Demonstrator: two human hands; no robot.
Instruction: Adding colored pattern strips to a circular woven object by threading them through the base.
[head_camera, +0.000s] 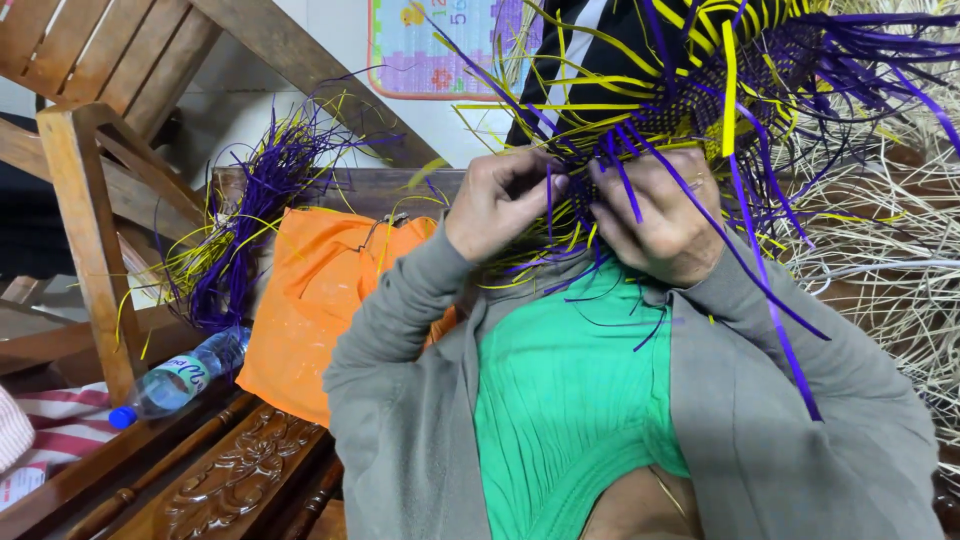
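Pinching purple and yellow strips at the lower edge of a half-woven piece (700, 80), both hands are raised close to the camera and nearly touching each other. The left hand (500, 200) is curled, thumb and forefinger closed on a few thin strips; the right hand (665, 215) is likewise closed, fingers folded over a purple strip (760, 290) that runs down past the wrist and across the grey sleeve (800, 400). The woven piece sits directly above and behind the hands, its loose ends fanning outward in all directions. In my judgement the step is the interlacing of loose ends at the weave edge, and doing it well calls for keeping each strip flat, not twisted, holding the crossing tight with one hand while the other feeds the next strip through, and keeping the long trailing purple strip clear of the other ends so it does not snag. Below the hands are the person's green garment (570, 390) and grey cardigan. To the left of the left hand lies an orange cloth (310, 300) on a dark carved wooden bench (240, 480); further left, a bundle of spare purple and yellow strips (250, 220), a plastic water bottle with a blue cap (175, 380) lying on its side, and a slatted wooden chair (90, 200). To the right of the right hand is a heap of pale natural straw strips (890, 250). Behind the work, a white wall carries a colourful chart (440, 50).
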